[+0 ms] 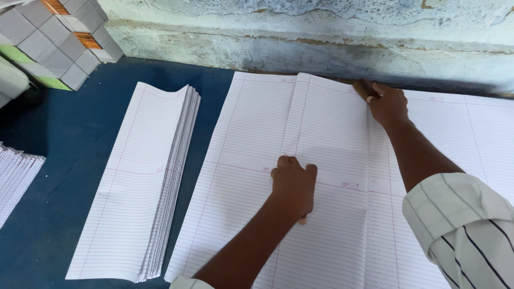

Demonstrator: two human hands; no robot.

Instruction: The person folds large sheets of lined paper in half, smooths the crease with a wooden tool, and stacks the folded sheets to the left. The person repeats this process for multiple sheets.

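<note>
Big ruled paper sheet [257, 134], white w/ fine blue-grey lines and thin red margin lines, lies flat on blue tabletop [53, 214], centre of view, far edge near the wall. Sheet is folded over: folded flap's crease runs top to bottom just right of centre, flap lifts slightly at the far end. More ruled sheet [471, 139] spreads to the right under it.

Left hand [293, 184] sits mid-sheet, fingers curled into a loose fist, knuckles pressing down on the paper; grips nothing.

Right hand [388, 104] at the far end of the crease, fingers closed around a small brown wooden block [365, 88], which rests on the fold line. Striped rolled sleeve [466, 230] on that arm.

Stack of folded ruled sheets [144, 182] lies left of the big sheet, near but apart, edges fanned on its right side. Another paper pile [16, 176] at the left edge. Grey cardboard-backed bundles [59, 37] top left. Peeling blue-white wall [321, 32] behind.
</note>
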